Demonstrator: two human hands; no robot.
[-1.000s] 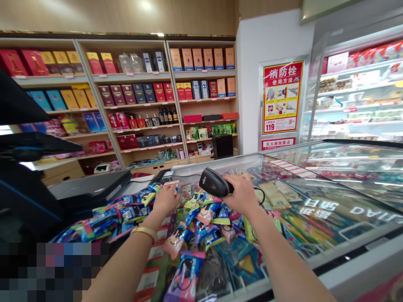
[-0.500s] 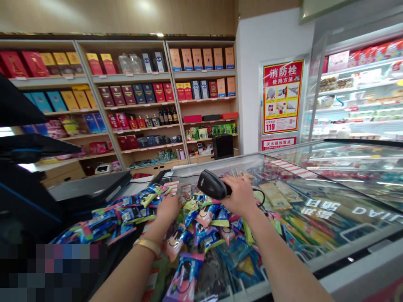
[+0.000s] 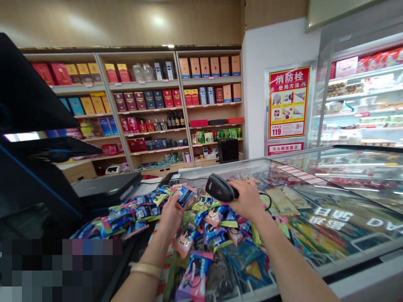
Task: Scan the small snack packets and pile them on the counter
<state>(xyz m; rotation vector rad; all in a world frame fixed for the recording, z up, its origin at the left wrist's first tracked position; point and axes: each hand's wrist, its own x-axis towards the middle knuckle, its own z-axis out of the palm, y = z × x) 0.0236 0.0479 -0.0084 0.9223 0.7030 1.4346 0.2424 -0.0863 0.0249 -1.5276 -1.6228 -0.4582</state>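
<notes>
My right hand (image 3: 247, 199) is closed around the handle of a black barcode scanner (image 3: 220, 188), whose head points left over the packets. Pinched in my left hand (image 3: 172, 212) is a small blue snack packet (image 3: 185, 195), raised just left of the scanner head. Below both hands, a loose heap of blue, pink and green packets (image 3: 214, 228) lies on the glass freezer top. A second pile of the same packets (image 3: 126, 214) is to the left. One purple and blue packet (image 3: 195, 274) lies nearest me.
A black checkout terminal (image 3: 34, 167) stands at the left. The glass-topped freezer (image 3: 333, 209) stretches to the right, with frozen goods under it. Shelves of boxed goods (image 3: 151, 100) line the back wall, beside a red fire hydrant sign (image 3: 289, 102). The scanner's cable (image 3: 268, 201) loops behind my right hand.
My left hand has lifted a blue packet up from the heap and turned it toward the scanner. The view has shifted left; my right hand still holds the scanner.
</notes>
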